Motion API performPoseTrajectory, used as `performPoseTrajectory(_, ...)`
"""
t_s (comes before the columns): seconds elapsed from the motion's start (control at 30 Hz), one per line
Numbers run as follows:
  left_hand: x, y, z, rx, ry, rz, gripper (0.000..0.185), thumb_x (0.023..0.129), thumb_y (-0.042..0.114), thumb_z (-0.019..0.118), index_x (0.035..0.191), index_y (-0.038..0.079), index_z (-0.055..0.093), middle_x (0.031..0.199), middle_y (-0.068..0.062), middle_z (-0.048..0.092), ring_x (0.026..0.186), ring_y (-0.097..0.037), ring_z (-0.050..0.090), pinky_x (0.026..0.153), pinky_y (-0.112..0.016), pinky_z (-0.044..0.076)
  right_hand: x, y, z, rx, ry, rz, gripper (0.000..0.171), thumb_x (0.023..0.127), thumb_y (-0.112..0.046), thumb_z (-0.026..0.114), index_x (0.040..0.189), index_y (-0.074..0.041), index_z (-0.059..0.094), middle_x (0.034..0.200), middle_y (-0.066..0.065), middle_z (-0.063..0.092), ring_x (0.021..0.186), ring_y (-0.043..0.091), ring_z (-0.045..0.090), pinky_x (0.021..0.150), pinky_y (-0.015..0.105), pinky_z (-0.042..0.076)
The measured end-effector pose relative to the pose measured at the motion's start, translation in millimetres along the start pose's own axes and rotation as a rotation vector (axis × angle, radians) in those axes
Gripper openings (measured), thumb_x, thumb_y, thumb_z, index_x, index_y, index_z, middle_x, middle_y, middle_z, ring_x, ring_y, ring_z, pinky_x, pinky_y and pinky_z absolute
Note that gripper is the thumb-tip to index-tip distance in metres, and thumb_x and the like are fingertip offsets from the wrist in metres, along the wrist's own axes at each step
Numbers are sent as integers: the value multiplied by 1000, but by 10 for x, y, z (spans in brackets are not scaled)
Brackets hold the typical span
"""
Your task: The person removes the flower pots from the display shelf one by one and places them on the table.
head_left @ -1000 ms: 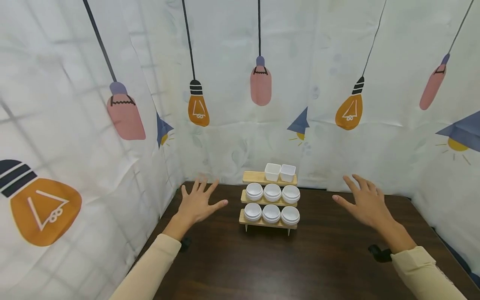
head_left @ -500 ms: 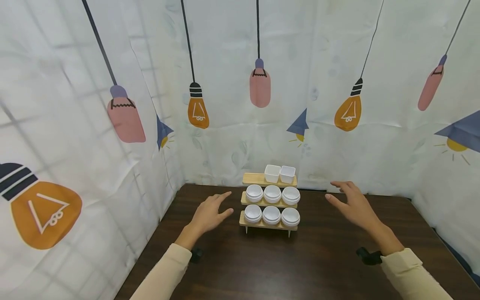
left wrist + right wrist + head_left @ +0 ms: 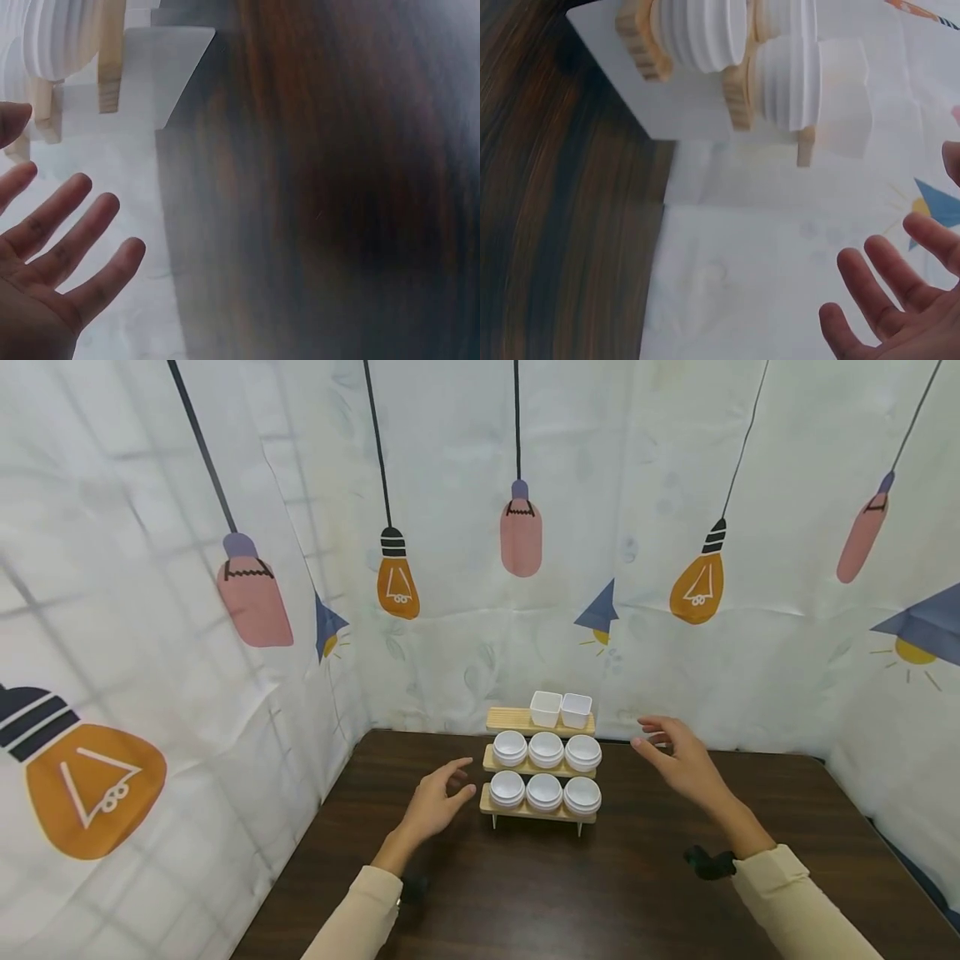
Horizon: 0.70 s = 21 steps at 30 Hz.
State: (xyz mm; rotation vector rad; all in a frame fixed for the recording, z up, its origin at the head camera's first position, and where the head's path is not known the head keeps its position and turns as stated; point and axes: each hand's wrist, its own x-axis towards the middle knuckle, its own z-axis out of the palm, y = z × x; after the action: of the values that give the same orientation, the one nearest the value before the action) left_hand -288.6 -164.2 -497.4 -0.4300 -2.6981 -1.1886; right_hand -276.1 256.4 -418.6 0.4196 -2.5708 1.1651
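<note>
A three-tier stand with wooden shelves (image 3: pixel 504 719) and white side panels (image 3: pixel 169 67) stands at the back middle of the table. White round bowls (image 3: pixel 543 792) line its lower and middle shelves, and two white square cups (image 3: pixel 546 708) sit at the right of the top shelf. My left hand (image 3: pixel 435 802) hovers just left of the stand, fingers loosely bent, holding nothing. To the right of the stand, my right hand (image 3: pixel 682 764) is raised with fingers relaxed and apart from the bowls. In both wrist views a gap shows between the fingers and the stand.
The dark wooden table (image 3: pixel 525 893) reaches back to a white curtain (image 3: pixel 450 668) printed with lamps and bulbs. The same curtain hangs along the left and right sides. A black strap piece (image 3: pixel 708 862) shows at my right wrist.
Both hands have moved inward toward the stand, the left one to the right and lower, the right one to the left. Their spread fingers have relaxed into a looser bend. The stand has stayed put.
</note>
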Motion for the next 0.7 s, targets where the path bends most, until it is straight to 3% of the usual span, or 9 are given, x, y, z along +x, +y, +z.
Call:
performPoseTrajectory(0.37,-41,-93,204,-206,40,-75,41,100,19,67,140,14,61,118,-13,73,104,-30,70,80,-41,58,183,-85,179,93,-36,86,51,104,-35,61,145,-6,51,139,24,57,124,43,58,104,60,48)
performPoseTrajectory(0.47,-47,-100,254,-266,44,-112,39,100,17,67,138,14,62,117,-15,73,99,-28,70,77,-38,58,241,-101,218,99,-46,128,55,104,-42,60,146,-9,50,140,23,57,125,42,57,102,59,49)
performPoseTrajectory(0.7,-59,-99,391,-451,19,-193,39,101,16,65,139,9,60,119,-20,70,97,-26,69,80,-47,62,382,-115,316,137,-60,211,67,101,-54,59,150,-11,46,143,21,56,128,42,55,99,56,51)
